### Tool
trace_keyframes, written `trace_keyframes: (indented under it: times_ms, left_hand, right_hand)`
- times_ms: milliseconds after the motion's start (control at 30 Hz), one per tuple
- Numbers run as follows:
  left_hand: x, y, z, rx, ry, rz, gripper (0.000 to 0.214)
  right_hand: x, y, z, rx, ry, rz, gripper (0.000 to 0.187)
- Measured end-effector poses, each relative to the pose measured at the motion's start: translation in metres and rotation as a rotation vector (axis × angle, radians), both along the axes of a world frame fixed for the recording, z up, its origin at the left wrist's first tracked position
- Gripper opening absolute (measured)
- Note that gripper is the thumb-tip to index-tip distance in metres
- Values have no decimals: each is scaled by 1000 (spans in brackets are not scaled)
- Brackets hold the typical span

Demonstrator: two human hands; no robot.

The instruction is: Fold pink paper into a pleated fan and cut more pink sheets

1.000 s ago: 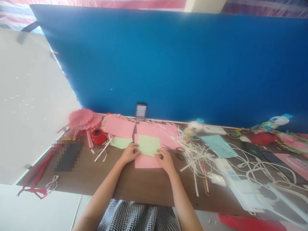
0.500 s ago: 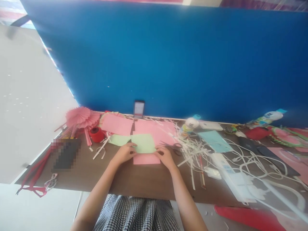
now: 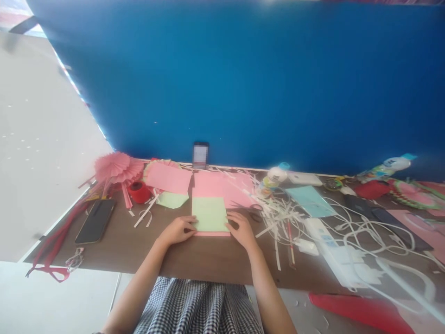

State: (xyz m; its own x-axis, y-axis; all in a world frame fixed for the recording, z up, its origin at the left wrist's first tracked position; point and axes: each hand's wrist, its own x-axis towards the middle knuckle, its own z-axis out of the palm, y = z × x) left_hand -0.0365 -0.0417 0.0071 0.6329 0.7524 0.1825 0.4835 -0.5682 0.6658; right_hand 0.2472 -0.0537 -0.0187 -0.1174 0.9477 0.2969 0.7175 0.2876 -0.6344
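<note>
A light green sheet of paper (image 3: 209, 214) lies over a pink sheet (image 3: 212, 234), whose narrow edge shows along the front. My left hand (image 3: 179, 229) holds the green sheet's left edge, fingers bent and thumb low beside it. At the right edge, my right hand (image 3: 241, 228) has the sheet between its curled fingers and thumb. Whether the hands also pinch the pink sheet underneath, I cannot tell. More pink paper (image 3: 208, 183) lies just behind. Scissors (image 3: 255, 211) rest to the right of the sheets.
White paper strips (image 3: 283, 215) and white cables (image 3: 365, 222) cover the right side. A bottle (image 3: 274, 178) stands behind them. On the left are a pink pleated paper fan (image 3: 116, 169), a red roll (image 3: 140, 192) and a dark phone (image 3: 96, 221). A blue panel (image 3: 222, 83) closes off the back.
Both hands have brought the green sheet toward me, so it now covers most of the front pink sheet. More of the pink paper behind shows.
</note>
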Motion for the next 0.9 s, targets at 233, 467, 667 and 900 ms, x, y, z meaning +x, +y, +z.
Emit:
trace_keyframes:
  times_ms: [233, 467, 667, 900]
  left_hand:
    - [-4, -1, 4, -48, -22, 2, 25]
    - [-4, 3, -3, -95, -34, 7, 19]
    - [14, 11, -1, 6, -4, 72, 17]
    - [40, 39, 1, 42, 15, 105, 15]
  right_hand:
    - [1, -1, 3, 17, -33, 38, 20]
    - [-2, -5, 9, 84, -16, 23, 20]
    - [-12, -8, 11, 164, -69, 122, 22]
    - [-10, 25, 11, 97, -37, 110, 13]
